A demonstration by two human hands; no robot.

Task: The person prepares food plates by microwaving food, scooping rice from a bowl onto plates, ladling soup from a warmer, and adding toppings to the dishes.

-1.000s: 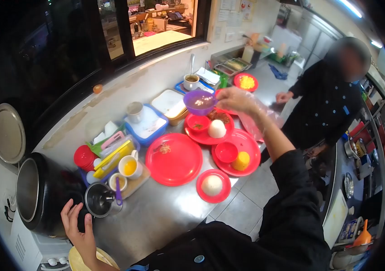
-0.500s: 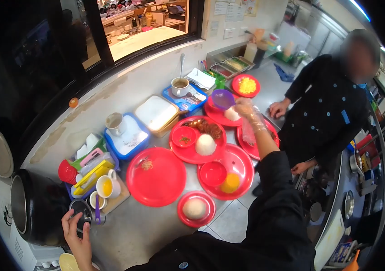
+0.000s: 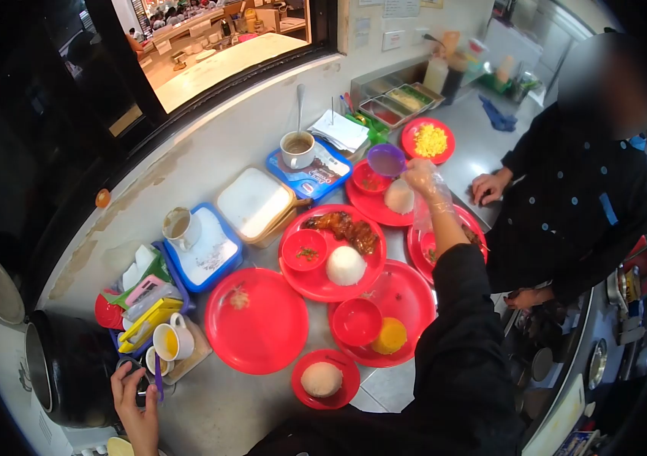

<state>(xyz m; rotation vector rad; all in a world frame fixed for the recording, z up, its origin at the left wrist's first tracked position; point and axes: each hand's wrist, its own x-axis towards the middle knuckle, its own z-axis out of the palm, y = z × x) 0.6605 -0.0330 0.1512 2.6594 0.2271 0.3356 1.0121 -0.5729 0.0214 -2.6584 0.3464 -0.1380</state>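
My right hand [image 3: 422, 178], in a clear plastic glove, grips the rim of a small purple bowl [image 3: 387, 160]. That bowl is above the far red plate [image 3: 373, 211], which carries a mound of rice [image 3: 399, 197] and a red sauce bowl [image 3: 370, 182]. My left hand [image 3: 137, 403] is raised at lower left, fingers apart and holding nothing, beside a dark round container partly hidden behind it. Close to it are a purple-handled utensil [image 3: 158, 374] and a white mug [image 3: 174, 340] with yellow contents.
Nearer red plates hold glazed meat [image 3: 342, 229], rice [image 3: 346, 266] and a yellow mound [image 3: 389, 336]. A red plate [image 3: 256, 323] bears a few scraps. A co-worker in black [image 3: 574, 182] stands at right. A black pot [image 3: 72, 368] is at left, ingredient trays [image 3: 399, 104] at the back.
The view has shifted slightly. My right hand has tilted the purple bowl a little differently, and the red sauce bowl beneath now shows more. My left hand stays near the dark container.
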